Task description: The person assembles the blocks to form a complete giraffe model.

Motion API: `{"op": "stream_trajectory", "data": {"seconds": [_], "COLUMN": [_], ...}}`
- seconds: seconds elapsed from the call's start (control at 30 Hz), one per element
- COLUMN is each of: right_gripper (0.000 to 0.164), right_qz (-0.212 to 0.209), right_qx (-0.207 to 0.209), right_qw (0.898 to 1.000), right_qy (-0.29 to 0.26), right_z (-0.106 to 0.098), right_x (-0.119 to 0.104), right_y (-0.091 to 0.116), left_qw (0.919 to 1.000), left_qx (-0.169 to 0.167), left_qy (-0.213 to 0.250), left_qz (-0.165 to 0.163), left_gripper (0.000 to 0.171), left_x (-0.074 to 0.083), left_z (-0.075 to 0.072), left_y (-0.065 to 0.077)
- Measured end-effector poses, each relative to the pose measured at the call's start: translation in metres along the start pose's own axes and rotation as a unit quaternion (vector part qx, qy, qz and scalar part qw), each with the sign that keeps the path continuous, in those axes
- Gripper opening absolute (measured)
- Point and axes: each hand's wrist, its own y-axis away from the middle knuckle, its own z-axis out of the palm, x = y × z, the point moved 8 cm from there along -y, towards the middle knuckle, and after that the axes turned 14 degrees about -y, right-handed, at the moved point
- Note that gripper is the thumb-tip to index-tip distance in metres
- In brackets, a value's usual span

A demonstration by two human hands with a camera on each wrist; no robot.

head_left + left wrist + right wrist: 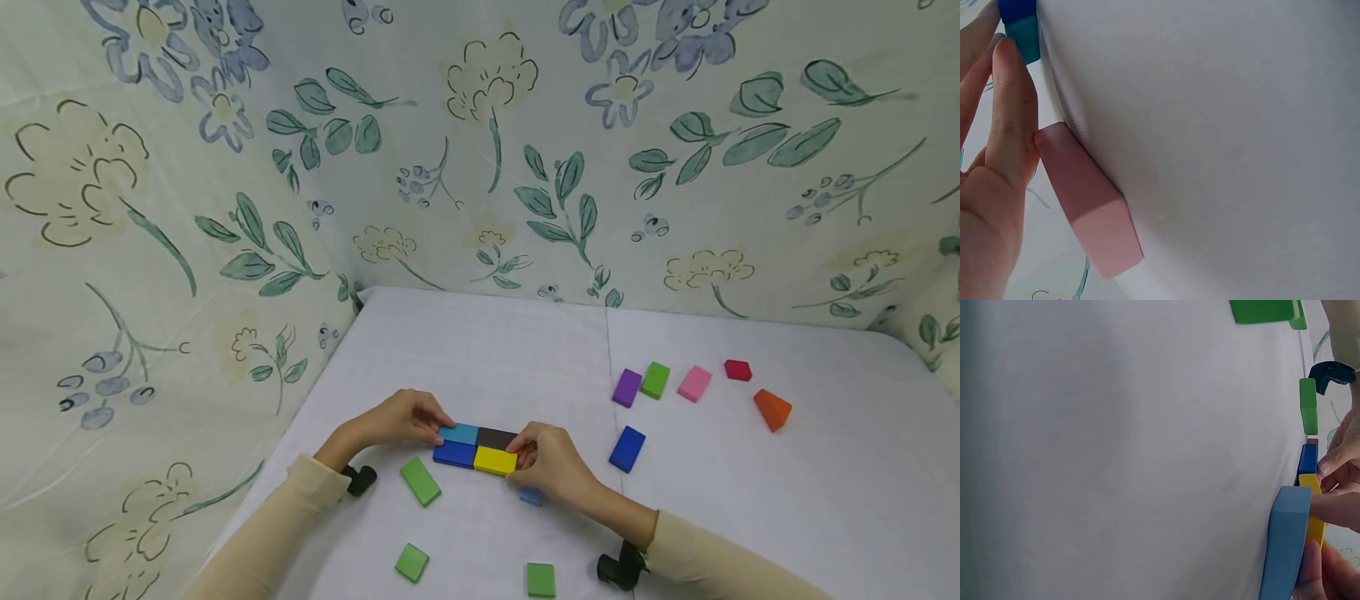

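Note:
A light blue block point(459, 433), a dark brown block point(497, 439), a dark blue block point(453, 454) and a yellow block point(495, 461) lie together in a two-by-two rectangle. My left hand point(405, 415) pinches the light blue block at the left end, its thumb by the seam with the dark blue one. At the right end, my right hand point(553, 458) grips the yellow block, fingertips close to the dark brown one too. A paler blue block point(1286, 540) lies under the right hand. In the left wrist view a pink block point(1088, 200) lies beside the left hand.
Green blocks point(421, 482) lie in front on the white-covered table point(480, 358). To the right are purple point(627, 388), green point(656, 381), pink point(695, 383), red point(738, 370), orange point(772, 410) and blue point(627, 449) blocks. Floral cloth point(480, 167) hangs behind.

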Motion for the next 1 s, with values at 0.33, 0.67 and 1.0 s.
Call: {"op": "stream_trajectory", "data": {"seconds": [0.33,0.67,1.0], "right_gripper": [0.028,0.030,0.030], "right_qz": [-0.025,-0.026,-0.028], "right_qx": [0.009,0.006,0.007], "right_qw": [0.999,0.999,0.999], "right_qy": [0.036,0.031,0.027], "right_z": [0.002,0.002,0.001], "right_x": [-0.006,-0.006,-0.004], "right_y": [-0.001,-0.001,-0.002], "left_qw": [1.0000,1.0000,1.0000], "left_qx": [0.007,0.002,0.001], "left_qy": [-0.003,-0.001,0.001], "left_qz": [0.004,0.009,0.006], "left_gripper": [0.027,0.027,0.027], "left_x": [-0.021,-0.020,-0.022], "left_z": [0.005,0.005,0.006], "left_y": [-0.005,-0.005,-0.004]}}
